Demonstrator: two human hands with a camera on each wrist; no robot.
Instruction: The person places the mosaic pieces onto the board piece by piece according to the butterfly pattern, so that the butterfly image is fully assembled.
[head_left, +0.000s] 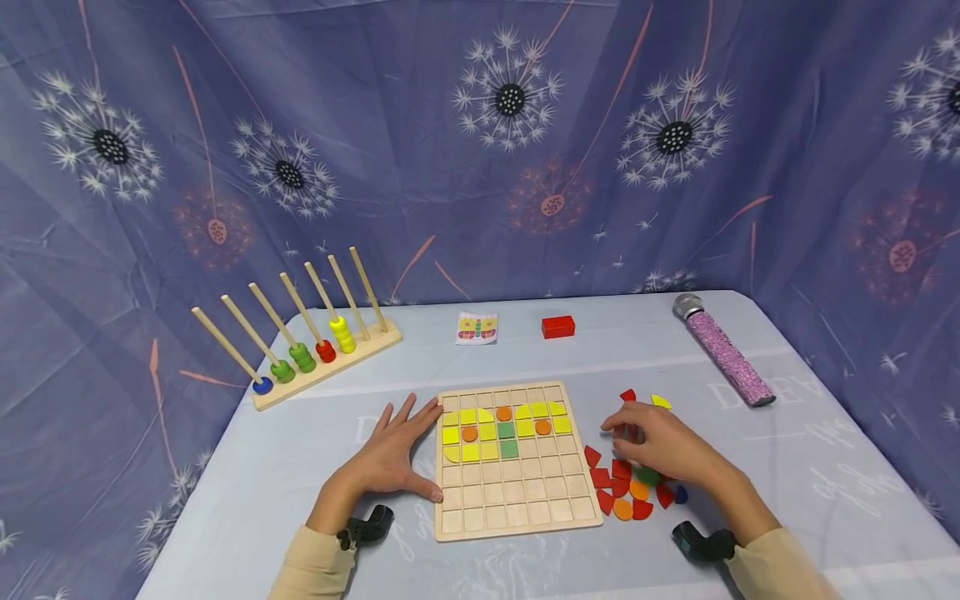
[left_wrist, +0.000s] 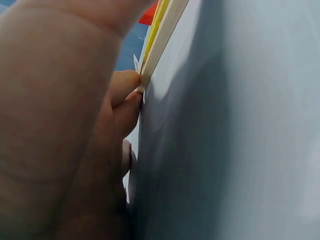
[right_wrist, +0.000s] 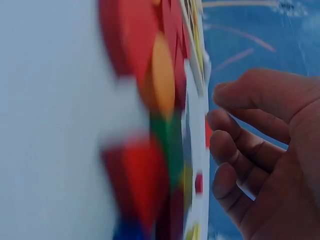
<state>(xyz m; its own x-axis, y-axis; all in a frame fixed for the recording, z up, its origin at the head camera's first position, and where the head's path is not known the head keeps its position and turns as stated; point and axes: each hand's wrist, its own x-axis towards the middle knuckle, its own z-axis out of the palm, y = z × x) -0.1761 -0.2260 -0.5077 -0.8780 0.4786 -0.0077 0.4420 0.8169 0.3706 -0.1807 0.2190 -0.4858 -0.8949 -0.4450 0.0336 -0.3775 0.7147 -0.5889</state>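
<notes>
A square wooden grid board (head_left: 525, 492) lies in the middle of the table, its upper rows filled with yellow pieces (head_left: 470, 452), orange discs (head_left: 504, 413) and green squares (head_left: 509, 448). My left hand (head_left: 393, 454) is spread flat at the board's left side, thumb and index fingertip touching the edge. In the left wrist view, fingers (left_wrist: 127, 112) meet the wooden rim. Over loose pieces to the board's right hovers my right hand (head_left: 663, 437), fingers loosely bent and holding nothing. Red pieces (head_left: 621, 469), orange discs (head_left: 623, 509) and a green piece (head_left: 647, 476) lie beneath it.
A bead stacker with wooden pegs (head_left: 330, 367) stands at the back left. Near the back edge are a small picture card (head_left: 477, 328) and a red block (head_left: 558, 327). A pink glittery microphone (head_left: 726, 354) lies at the right. A patterned curtain (head_left: 420, 167) hangs behind.
</notes>
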